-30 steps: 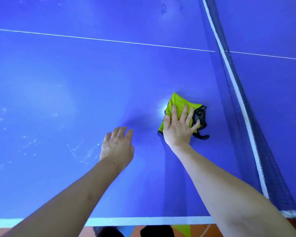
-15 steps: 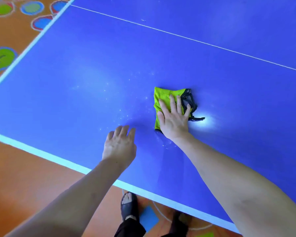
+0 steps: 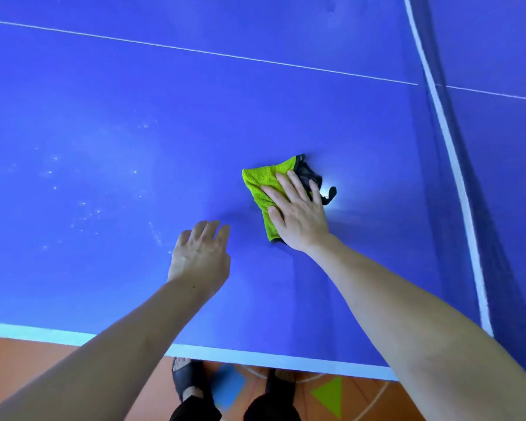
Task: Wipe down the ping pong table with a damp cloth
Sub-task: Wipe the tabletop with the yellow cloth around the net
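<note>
A blue ping pong table (image 3: 134,101) fills the view, with a thin white centre line across its far part. A lime-green cloth (image 3: 260,185) with a dark grey backing lies folded on it, right of centre. My right hand (image 3: 296,212) presses flat on the cloth with straight fingers. To its left, my left hand (image 3: 199,253) rests on the bare table surface, fingers straight and together, holding nothing. White specks and smears dot the surface at the left.
The dark net (image 3: 468,177) with its white top band runs down the right side. The table's white near edge (image 3: 255,357) crosses the bottom. Below it lie an orange floor with coloured shapes and my feet in dark sandals (image 3: 189,381).
The view has swung back right, bringing the net into sight again. My right hand and the cloth have slid rightwards along the table toward the net; the left hand keeps its place beside it.
</note>
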Motion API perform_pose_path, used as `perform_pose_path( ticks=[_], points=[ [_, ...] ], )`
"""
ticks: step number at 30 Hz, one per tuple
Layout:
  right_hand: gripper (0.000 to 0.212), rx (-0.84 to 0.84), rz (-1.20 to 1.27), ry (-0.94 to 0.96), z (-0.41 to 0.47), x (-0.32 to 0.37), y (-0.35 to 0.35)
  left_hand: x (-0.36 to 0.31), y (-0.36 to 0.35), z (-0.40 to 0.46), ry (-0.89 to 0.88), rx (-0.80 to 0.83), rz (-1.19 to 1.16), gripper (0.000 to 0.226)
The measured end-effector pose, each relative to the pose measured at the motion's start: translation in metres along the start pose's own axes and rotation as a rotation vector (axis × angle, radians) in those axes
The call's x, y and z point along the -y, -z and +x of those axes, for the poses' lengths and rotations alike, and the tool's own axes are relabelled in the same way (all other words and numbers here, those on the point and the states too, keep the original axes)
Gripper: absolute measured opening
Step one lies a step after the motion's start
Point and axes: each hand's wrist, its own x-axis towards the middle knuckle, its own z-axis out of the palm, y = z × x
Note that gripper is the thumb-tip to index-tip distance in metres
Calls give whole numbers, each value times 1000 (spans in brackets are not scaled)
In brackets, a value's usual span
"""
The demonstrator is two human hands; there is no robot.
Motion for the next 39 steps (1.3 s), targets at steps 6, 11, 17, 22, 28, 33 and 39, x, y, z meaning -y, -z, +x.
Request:
perform_pose_path(
  ticks=[6,11,17,22,28,33,39],
  points=[
    [52,-19,27,-253,-49,-136,21,-137,-7,29,-163,0,29,54],
    [52,18,-2,-461,-93,-214,36,-223,-12,43,-257,-10,42,56],
    [55,8,-24,-622,-134,-215,41,-249,-15,38,-289,-6,33,54],
    [58,48,-52,-655,-140,-173,39,-218,-22,19,-256,-2,1,54],
    [55,33,-47,-473,-110,-114,28,-149,-23,2,-173,5,-10,53],
    [49,19,40,-45,-65,-46,16,-90,-23,-14,-35,-8,-10,53],
    [34,-147,279,-111,-51,-21,27,-61,-20,-32,63,-52,-79,51]
  ],
)
